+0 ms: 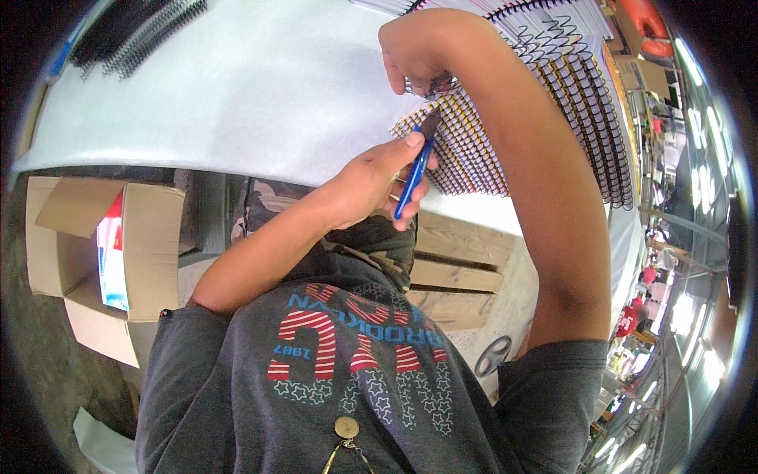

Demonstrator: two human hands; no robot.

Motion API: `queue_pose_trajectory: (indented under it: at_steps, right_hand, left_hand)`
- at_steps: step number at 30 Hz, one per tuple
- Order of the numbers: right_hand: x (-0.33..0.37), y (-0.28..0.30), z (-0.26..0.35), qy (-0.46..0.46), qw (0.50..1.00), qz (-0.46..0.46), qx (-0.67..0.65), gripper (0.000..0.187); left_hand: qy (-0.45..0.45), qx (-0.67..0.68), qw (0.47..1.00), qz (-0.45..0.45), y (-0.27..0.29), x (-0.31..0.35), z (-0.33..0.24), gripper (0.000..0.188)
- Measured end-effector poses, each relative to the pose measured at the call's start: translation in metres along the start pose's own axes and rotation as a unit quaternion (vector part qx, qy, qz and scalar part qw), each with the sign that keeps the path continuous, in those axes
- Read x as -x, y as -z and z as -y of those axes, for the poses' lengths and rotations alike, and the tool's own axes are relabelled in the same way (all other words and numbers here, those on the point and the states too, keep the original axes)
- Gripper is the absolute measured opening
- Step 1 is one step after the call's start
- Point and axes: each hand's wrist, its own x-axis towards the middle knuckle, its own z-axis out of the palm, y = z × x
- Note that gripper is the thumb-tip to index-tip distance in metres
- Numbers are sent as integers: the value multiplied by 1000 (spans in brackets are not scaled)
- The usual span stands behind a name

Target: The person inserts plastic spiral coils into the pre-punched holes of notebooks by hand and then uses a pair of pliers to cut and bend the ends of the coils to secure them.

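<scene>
My left hand grips blue-handled cutting pliers, their dark jaws pointing up at the bound edges of a pile of spiral-bound books. Yellow shows between the pile's black coils. Reaching over from the right, my right hand bends down at the wrist beside the far end of that pile. Its fingers curl in against black wire loops, and what they pinch is hidden. Another row of spiral-bound books lies right of the pile, partly behind my right forearm, with long coil ends sticking out at the far side.
A white-covered table spans the far side, with loose black coils at its far left. Below its left edge stands an open cardboard box with a colourful printed item inside. Wooden slats lie under the table's front edge.
</scene>
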Motion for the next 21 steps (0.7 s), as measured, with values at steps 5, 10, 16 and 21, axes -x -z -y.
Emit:
queue_pose_trajectory:
  at_steps: [5,10,16,21]
  right_hand:
    - [2,3,0,17,1000,-1,12,10]
    - [8,5,3,3,1000,0,-7,13]
    - [30,20,12,-46,996,5,75,17]
    - [36,32,9,-47,993,82,71,19]
  left_hand:
    - [-45,76,996,-28,-11,-7,-6,59]
    - [-36,67,997,28,2,-5,-6,61]
    - [-26,41,999,2,-14,1,-10,60]
    - [-41,55,998,-3,-16,-8,-14,59]
